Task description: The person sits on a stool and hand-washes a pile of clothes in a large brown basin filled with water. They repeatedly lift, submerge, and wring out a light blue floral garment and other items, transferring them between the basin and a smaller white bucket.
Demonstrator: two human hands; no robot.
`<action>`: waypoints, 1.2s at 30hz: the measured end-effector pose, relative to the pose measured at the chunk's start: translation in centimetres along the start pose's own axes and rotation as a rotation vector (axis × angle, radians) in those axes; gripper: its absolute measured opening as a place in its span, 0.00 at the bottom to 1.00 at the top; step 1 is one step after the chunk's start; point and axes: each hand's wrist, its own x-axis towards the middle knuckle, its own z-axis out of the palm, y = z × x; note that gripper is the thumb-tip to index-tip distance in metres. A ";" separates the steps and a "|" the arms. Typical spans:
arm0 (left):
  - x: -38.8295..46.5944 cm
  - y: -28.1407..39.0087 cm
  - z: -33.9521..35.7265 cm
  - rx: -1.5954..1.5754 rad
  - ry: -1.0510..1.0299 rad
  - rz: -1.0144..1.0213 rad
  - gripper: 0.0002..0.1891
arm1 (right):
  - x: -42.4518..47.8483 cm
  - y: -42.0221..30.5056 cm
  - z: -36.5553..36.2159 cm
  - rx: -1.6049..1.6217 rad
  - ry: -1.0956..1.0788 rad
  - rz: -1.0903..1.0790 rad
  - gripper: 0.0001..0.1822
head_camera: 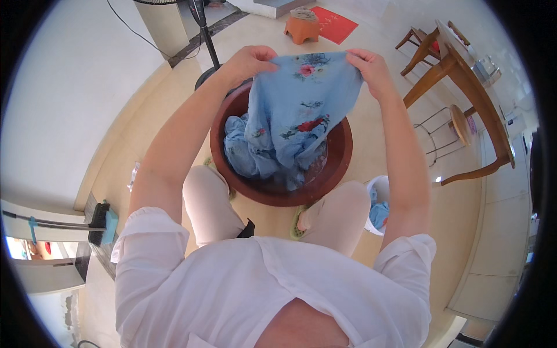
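A light blue cloth (pixel 287 104) printed with red and pink flowers is stretched between my two hands. My left hand (pixel 250 64) pinches its upper left corner, and my right hand (pixel 370 69) grips the upper right corner. The cloth hangs down into a round reddish-brown basin (pixel 278 198) between my knees. Its lower part lies bunched and wet-looking inside, with some water and suds (pixel 317 169) near the right side of the basin. Folds of cloth hide most of the basin's bottom.
At my right stands a white bucket (pixel 373 228) with blue cloth in it. A wooden table (pixel 474 82) and a round stool (pixel 459 125) are farther right. Beyond the basin are a black stand (pixel 209 45), an orange stool (pixel 302 31) and a red mat (pixel 337 25). A broom (pixel 99 224) lies left.
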 end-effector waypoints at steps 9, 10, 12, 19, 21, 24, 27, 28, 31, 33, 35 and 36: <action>-0.4 -4.4 7.7 0.000 0.058 -0.158 0.05 | -4.8 3.7 6.3 -0.609 0.007 0.160 0.12; -0.6 -5.4 8.9 -0.025 0.050 -0.110 0.06 | -5.7 4.5 7.6 -0.253 -0.002 0.340 0.12; -1.2 -6.6 10.3 -0.194 0.030 -0.207 0.06 | -7.5 7.0 8.5 0.197 0.025 0.510 0.12; -2.4 -10.4 11.4 -0.257 0.032 -0.392 0.04 | -10.3 10.8 9.5 0.454 0.073 0.624 0.08; -2.7 -10.6 11.3 -0.233 0.033 -0.385 0.04 | -10.6 10.9 9.7 0.470 0.081 0.636 0.06; -3.0 -10.4 11.4 -0.163 0.046 -0.339 0.04 | -10.8 10.9 9.9 0.503 0.092 0.636 0.05; -3.3 -10.3 11.2 0.029 0.040 -0.261 0.05 | -11.0 11.2 10.4 0.493 0.096 0.614 0.05; -3.5 -10.0 11.3 0.149 0.034 -0.237 0.05 | -11.1 11.7 10.6 0.466 0.103 0.603 0.05; -3.5 -9.5 11.5 0.448 0.045 -0.166 0.05 | -11.4 11.9 10.9 0.447 0.132 0.573 0.05; -3.3 -9.7 11.3 0.305 0.115 -0.192 0.05 | -11.5 11.5 10.8 0.512 0.178 0.569 0.06; -2.7 -11.6 10.0 -0.160 0.237 -0.280 0.06 | -11.3 10.8 10.5 0.638 0.244 0.579 0.08; -2.4 -11.5 9.3 -0.080 0.195 -0.086 0.06 | -11.1 11.0 10.2 0.790 0.247 0.601 0.10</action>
